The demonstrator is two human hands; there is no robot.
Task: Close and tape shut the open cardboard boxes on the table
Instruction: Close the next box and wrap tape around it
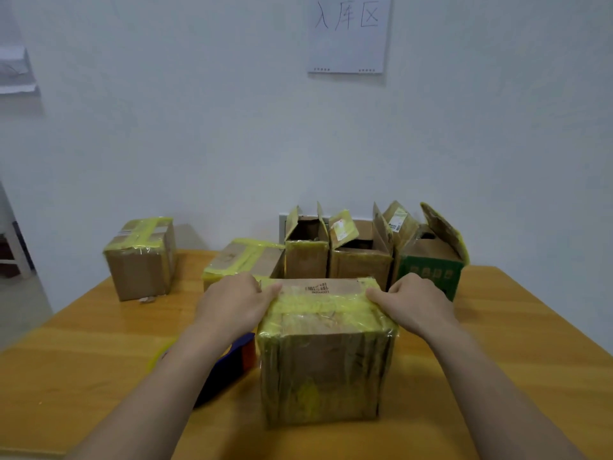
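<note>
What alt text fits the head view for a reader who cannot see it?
The left hand and right hand grip the top edges of a yellow-taped cardboard box on a wooden table. A blue tape dispenser lies beside it, under the left forearm. Behind stand three open boxes and two taped boxes.

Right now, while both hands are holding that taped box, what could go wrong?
The tape dispenser lies right under the left forearm; drawing the left hand back could knock it along the table. Open boxes stand close behind the taped box; pushing it forward could bump them or bend their raised flaps. The yellow tape on top looks wrinkled, so it might peel loose.
</note>
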